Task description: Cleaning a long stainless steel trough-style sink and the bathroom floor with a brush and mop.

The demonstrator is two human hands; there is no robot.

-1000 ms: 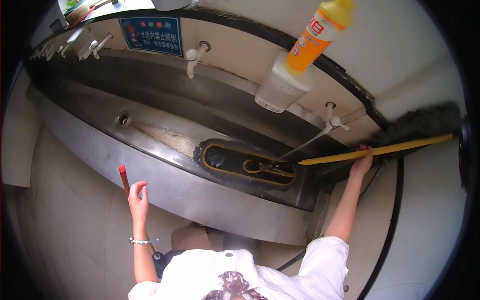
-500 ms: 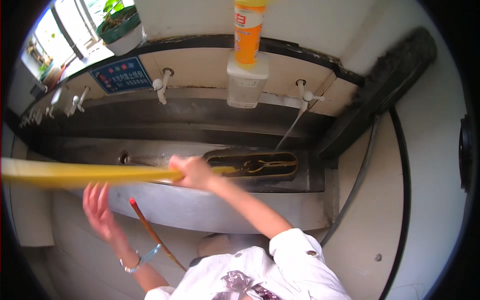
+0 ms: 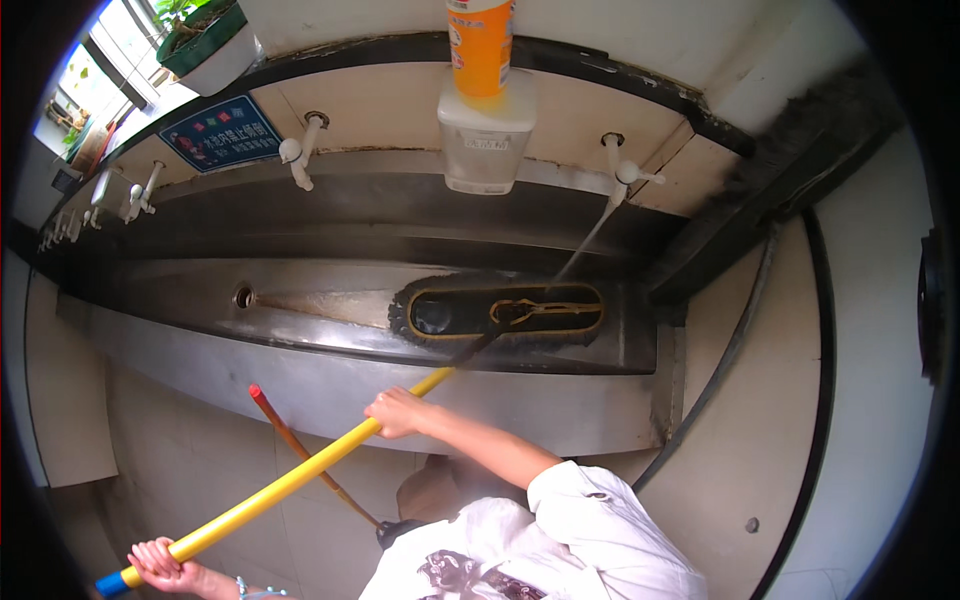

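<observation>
A dust mop's long yellow handle (image 3: 290, 483) runs from the lower left up to a dark, flat oval mop head (image 3: 460, 314) with yellow edging. That head lies in the right part of the metal trough sink (image 3: 180, 325). Near the handle's blue-tipped end, my left hand (image 3: 163, 565) is wrapped round it. Farther up, my right hand (image 3: 397, 412) grips the same handle close to the sink's front edge. From the right-hand tap (image 3: 620, 178), water runs down beside the mop head.
A second stick with a red tip (image 3: 290, 430) leans below the yellow handle. Another tap (image 3: 302, 155), a white dispenser (image 3: 487, 150) and an orange bottle (image 3: 481, 48) stand along the wall. A dark beam (image 3: 770, 190) and hoses (image 3: 735, 330) are at right.
The handle has swung from level to slanting down at the left. My left hand, open beneath it before, has closed round its lower end. My right hand has moved down; the mop head shows fully.
</observation>
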